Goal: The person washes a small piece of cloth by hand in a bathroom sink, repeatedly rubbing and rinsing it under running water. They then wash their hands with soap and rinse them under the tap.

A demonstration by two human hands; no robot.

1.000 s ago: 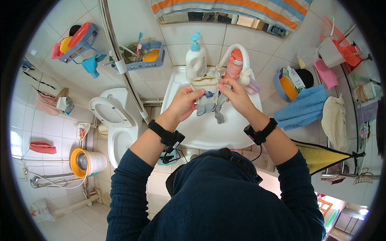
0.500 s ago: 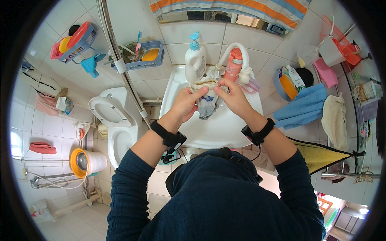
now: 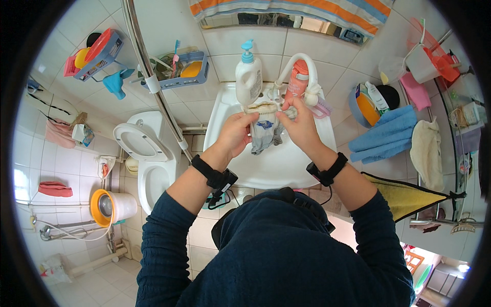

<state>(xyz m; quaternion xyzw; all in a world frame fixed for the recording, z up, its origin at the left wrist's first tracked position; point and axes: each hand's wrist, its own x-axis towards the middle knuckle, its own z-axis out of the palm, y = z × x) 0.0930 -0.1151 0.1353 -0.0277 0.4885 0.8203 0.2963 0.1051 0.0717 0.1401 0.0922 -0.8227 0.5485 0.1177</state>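
Observation:
Above the white washbasin [image 3: 266,171] hangs a small sock [image 3: 265,124], grey and white with a blue motif and a ribbed pale cuff. My left hand [image 3: 235,134] pinches its cuff on the left side, thumb on top. On the other side my right hand [image 3: 302,127] grips a bunched grey-and-white part of it between thumb and fingers. Whether this is one sock or two together, I cannot tell. Just beyond my hands stand a white pump bottle [image 3: 249,79] with a light blue top and a coral-red bottle [image 3: 296,84].
A white curved faucet [image 3: 311,77] arches around the red bottle at the basin's back. Left of the basin are a metal pole [image 3: 153,84] and a toilet [image 3: 146,140] with its lid up. A blue towel [image 3: 386,135] and a yellow cloth [image 3: 404,194] hang on the right.
My hands have drawn slightly apart, the right one moving a little to the right. More of the sock's blue motif now shows between them.

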